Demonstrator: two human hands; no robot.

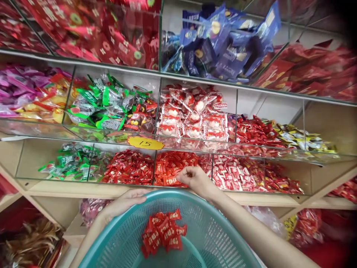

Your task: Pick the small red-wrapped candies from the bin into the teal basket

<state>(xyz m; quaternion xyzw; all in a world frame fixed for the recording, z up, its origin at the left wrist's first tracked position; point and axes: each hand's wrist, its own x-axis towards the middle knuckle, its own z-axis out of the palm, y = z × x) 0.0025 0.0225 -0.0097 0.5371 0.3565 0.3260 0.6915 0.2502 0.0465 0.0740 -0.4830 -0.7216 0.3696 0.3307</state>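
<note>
My left hand (122,203) grips the far rim of a teal plastic basket (212,230) held below the shelf front. Several red-wrapped candies (163,234) lie in the basket's middle. My right hand (196,180) reaches over the basket into the bottom-row bin of red candies (174,167), with its fingers curled onto the pile there. Whether it has candies in its grasp cannot be told.
Glass-fronted bins in three tiers hold wrapped sweets: green packs (69,163) at lower left, red ones (129,167) beside them, red-and-white packs (192,111) in the middle row, blue packs (223,41) on top. A yellow tag marked 15 (145,142) sticks to the glass.
</note>
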